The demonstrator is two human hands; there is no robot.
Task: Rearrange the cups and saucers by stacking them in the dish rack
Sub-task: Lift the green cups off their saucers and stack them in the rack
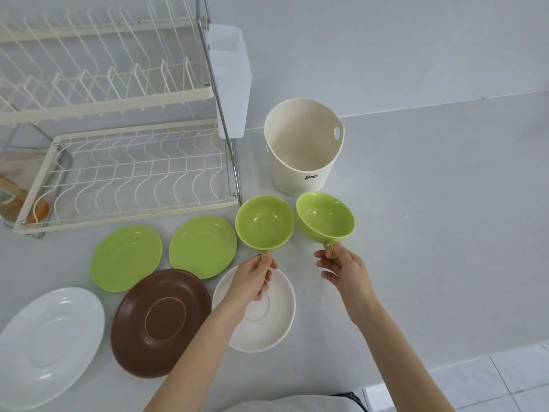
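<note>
My left hand (252, 279) grips the handle of a green cup (264, 223), held just above the counter. My right hand (341, 267) grips the handle of a second green cup (325, 217), tilted and lifted beside the first. Two green saucers (126, 258) (203, 246) lie in front of the white two-tier dish rack (124, 179), whose tiers hold no dishes. Nearer me lie a brown saucer (160, 322), a white saucer (267, 310) partly under my left hand, and a larger white saucer (50, 343) at the far left.
A cream bucket (303, 150) stands behind the cups, right of the rack. A translucent utensil holder (230, 81) hangs on the rack's right side. Brushes and an orange item (38, 211) lie at the rack's left end. The counter edge (445, 379) runs at lower right.
</note>
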